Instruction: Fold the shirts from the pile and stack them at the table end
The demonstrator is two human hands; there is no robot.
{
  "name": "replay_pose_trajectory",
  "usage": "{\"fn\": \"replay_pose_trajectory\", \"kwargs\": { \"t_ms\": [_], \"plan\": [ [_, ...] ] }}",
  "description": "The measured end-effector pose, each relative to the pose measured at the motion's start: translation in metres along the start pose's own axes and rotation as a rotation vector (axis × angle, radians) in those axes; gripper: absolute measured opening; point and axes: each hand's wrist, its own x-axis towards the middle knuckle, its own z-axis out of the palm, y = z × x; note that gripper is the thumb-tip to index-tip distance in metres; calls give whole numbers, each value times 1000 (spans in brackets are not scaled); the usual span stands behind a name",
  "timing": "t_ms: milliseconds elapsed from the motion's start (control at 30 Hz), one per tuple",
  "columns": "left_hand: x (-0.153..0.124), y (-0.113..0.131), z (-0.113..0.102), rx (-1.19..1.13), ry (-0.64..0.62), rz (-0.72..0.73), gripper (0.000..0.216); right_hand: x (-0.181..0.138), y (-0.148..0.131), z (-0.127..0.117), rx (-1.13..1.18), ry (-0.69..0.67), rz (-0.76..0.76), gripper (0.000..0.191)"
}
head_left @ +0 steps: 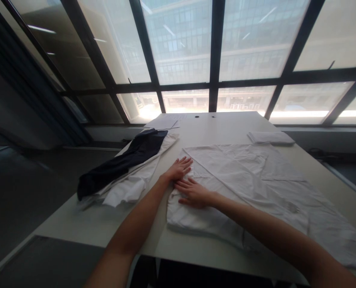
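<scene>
One white garment (246, 180) beneath both hands (179, 169) (195, 194)

We record the white garment (255, 182) as partly covered by the right forearm (255, 218) and cut off at the right edge, white cloth (130, 190) partly hidden under dark fabric (130, 156), and papers (162, 121) illegible.

Office-type room, to my eye. Large dark-framed windows (214, 44) fill far side; building facade (183, 60) shows beyond glass. Strip-light reflections (41, 29) in panes. Dark blue curtain (46, 92) at left. Loose papers (162, 121) on white table (225, 128), far end, near windows.
</scene>
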Motion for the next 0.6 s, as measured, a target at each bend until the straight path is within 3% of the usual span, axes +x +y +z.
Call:
{"fn": "replay_pose_trajectory", "kwargs": {
  "t_ms": [133,367,500,600],
  "plan": [
    [2,-3,3,-5,11,7,57,-21,-12,3,-62,-94,21,78],
    [1,1,3,25,53,-15,54,-63,-24,-7,45,-166,50,75],
    [-6,14,1,99,166,-92,48,-93,-33,-20,120,-131,128,76],
    [-10,33,-1,70,207,-51,47,-119,-35,-33,86,-46,190,73]
  ]
}}
